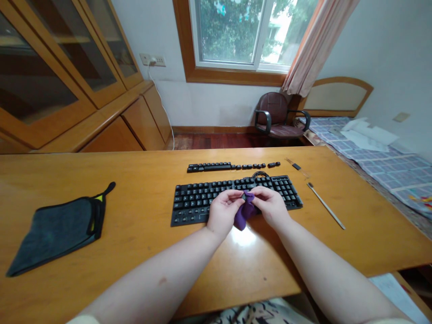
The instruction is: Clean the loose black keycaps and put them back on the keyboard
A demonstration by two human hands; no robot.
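Observation:
A small dark keycap (243,196) is pinched in the fingers of my left hand (222,210). My right hand (271,206) grips a purple cloth (248,210) against it, and the cloth's loose end hangs below my fingers. Both hands are together above the front edge of a black keyboard (191,199), which lies flat on the table. Its bottom row of keys has bare switches where caps are off. Behind the keyboard, detached black keycaps (213,167) stand in a line. My hands cover the keyboard's lower middle.
A folded grey cloth (64,225) lies at the left on the wooden table (141,270). To the right are a thin brush (326,205) and a wire keycap puller (296,166). Beyond the table stand an armchair (278,114) and a bed (381,148).

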